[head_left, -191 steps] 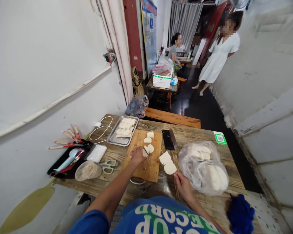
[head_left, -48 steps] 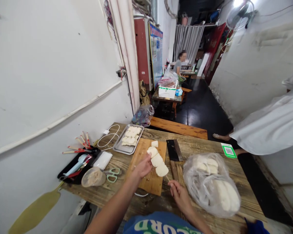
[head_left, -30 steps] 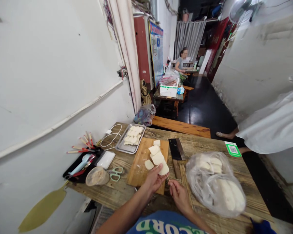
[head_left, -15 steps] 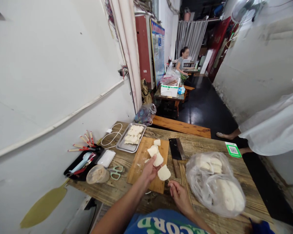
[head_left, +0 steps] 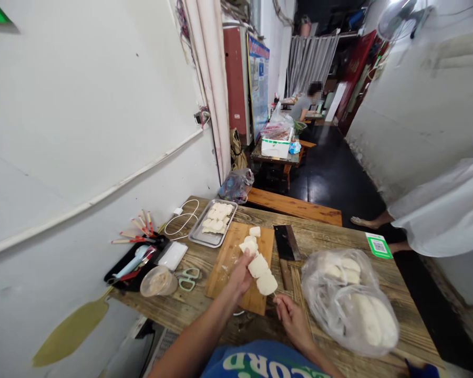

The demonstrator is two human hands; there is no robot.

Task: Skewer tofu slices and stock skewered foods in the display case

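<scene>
My right hand [head_left: 290, 317] pinches the near end of a thin bamboo skewer [head_left: 275, 295] that carries white bun slices [head_left: 263, 274]. My left hand [head_left: 240, 273] holds the top slice [head_left: 247, 247] at the skewer's far end, above the wooden cutting board [head_left: 228, 262]. One loose slice [head_left: 254, 231] lies on the board's far part. A metal tray [head_left: 202, 237] with several slices sits behind the board on the left.
A cleaver [head_left: 286, 244] lies right of the board, and a clear bag of white buns [head_left: 349, 299] beyond it. Scissors [head_left: 188, 278], a lidded tub [head_left: 157, 282] and a black tray of utensils [head_left: 136, 257] stand at the left. A person in white [head_left: 441, 212] stands at the right.
My left hand has picked a slice off the board and brought it onto the skewer's tip; the skewer now carries more slices. The person in white has walked up to the table's right side.
</scene>
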